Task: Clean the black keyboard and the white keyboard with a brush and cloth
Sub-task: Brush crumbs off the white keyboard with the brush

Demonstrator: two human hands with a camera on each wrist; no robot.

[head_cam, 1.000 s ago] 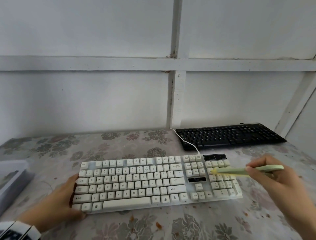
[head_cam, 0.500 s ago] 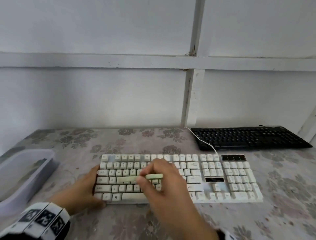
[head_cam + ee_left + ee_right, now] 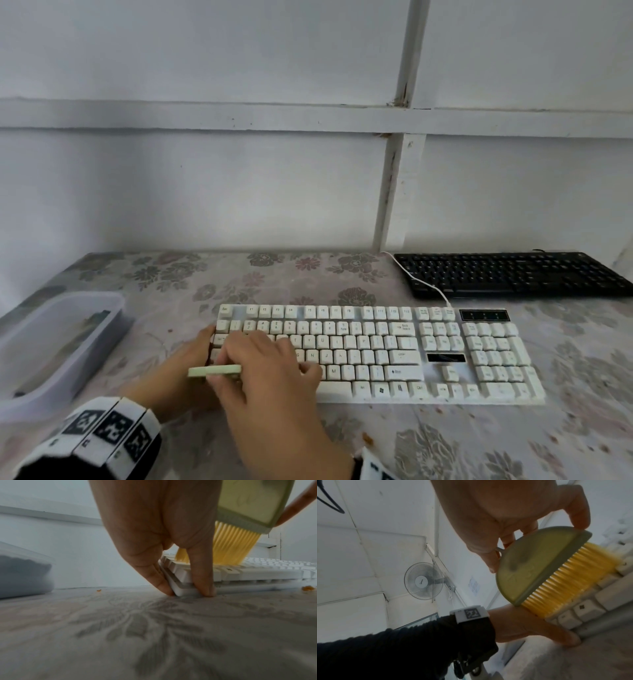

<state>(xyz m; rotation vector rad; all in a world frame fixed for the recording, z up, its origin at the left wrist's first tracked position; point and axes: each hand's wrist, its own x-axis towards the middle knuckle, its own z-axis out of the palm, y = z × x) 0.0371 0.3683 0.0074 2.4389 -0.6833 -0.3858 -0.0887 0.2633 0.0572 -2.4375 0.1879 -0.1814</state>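
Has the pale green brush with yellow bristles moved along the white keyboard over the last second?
Yes. The pale green brush went from the white keyboard's number pad to its left end, beside the bracing left hand.

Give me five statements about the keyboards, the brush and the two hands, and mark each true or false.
1. The right hand holds the brush. True.
2. The brush's bristles touch the black keyboard. False: they touch the white keyboard.
3. The left hand steadies the white keyboard's left end. True.
4. The black keyboard lies nearer the person. False: it lies behind, by the wall.
5. The plastic tub sits right of the keyboards. False: left.
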